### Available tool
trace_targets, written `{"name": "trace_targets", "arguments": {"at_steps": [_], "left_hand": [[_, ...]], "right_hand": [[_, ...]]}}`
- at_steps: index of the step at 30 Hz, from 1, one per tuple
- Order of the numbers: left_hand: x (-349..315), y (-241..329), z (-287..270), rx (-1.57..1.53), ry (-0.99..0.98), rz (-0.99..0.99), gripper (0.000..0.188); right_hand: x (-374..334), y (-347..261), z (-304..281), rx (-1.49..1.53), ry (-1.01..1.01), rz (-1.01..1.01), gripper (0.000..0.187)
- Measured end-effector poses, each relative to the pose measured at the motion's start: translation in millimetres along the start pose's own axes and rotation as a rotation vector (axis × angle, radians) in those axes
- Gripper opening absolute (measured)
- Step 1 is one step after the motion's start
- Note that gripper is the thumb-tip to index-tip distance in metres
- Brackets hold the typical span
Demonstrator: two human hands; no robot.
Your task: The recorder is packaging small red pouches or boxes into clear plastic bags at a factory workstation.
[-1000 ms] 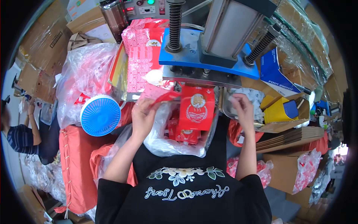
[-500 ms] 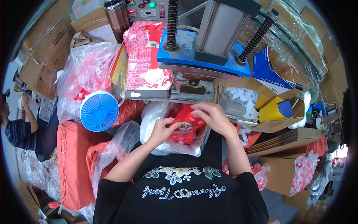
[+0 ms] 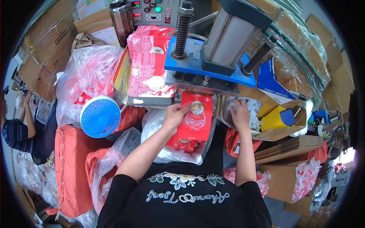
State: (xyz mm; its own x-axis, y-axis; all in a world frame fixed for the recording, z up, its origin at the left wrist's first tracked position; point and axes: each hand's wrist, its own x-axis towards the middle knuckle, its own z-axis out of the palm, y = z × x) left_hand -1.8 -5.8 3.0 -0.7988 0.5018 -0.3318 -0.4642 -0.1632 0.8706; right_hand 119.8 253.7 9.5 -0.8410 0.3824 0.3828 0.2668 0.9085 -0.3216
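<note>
My left hand (image 3: 175,118) pinches the left side of a flat red printed bag (image 3: 195,127) with gold and white designs. The bag's upper edge lies at the front of the press (image 3: 205,85), below its raised blue plate. More red bags (image 3: 184,145) sit underneath, inside a clear plastic bag (image 3: 154,131). Over on the right, my right hand (image 3: 240,115) reaches among small white pieces (image 3: 254,110) in a clear tray. Its fingers are somewhat apart and bent down, their tips partly hidden.
Left of the press lies a stack of pink-and-red patterned bags (image 3: 148,72). A blue fan (image 3: 100,116) stands further left. A yellow container (image 3: 275,119) and a blue carton (image 3: 272,81) sit in a cardboard box at right. Another person (image 3: 19,131) works at far left.
Both hands were on the red bag above the plastic bag. Now the left alone holds it, spread flat and nearer the press, while the right has let go and moved right to the white pieces.
</note>
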Motion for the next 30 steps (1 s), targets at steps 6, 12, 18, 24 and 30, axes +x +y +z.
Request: {"name": "trace_targets", "arguments": {"at_steps": [6, 12, 18, 24, 30], "left_hand": [[9.3, 42.9, -60.2, 1.311, 0.406, 0.864, 0.069], [-23.1, 31.8, -108.3, 1.302, 0.330, 0.849, 0.031], [-58.2, 37.0, -62.6, 0.661, 0.069, 0.602, 0.014], [-64.6, -20.1, -47.3, 0.582, -0.069, 0.490, 0.017], [-57.3, -22.5, -32.3, 0.465, -0.174, 0.224, 0.024]], "right_hand": [[-6.8, -1.4, -5.1, 0.119, 0.064, 0.073, 0.019], [-13.8, 3.2, -25.5, 0.402, 0.128, 0.268, 0.019], [-17.4, -64.0, -43.1, 0.690, -0.108, 0.114, 0.013], [-20.2, -127.8, -43.7, 0.806, -0.479, -0.089, 0.018], [-24.0, -106.3, -13.3, 0.977, -0.449, 0.117, 0.029]]}}
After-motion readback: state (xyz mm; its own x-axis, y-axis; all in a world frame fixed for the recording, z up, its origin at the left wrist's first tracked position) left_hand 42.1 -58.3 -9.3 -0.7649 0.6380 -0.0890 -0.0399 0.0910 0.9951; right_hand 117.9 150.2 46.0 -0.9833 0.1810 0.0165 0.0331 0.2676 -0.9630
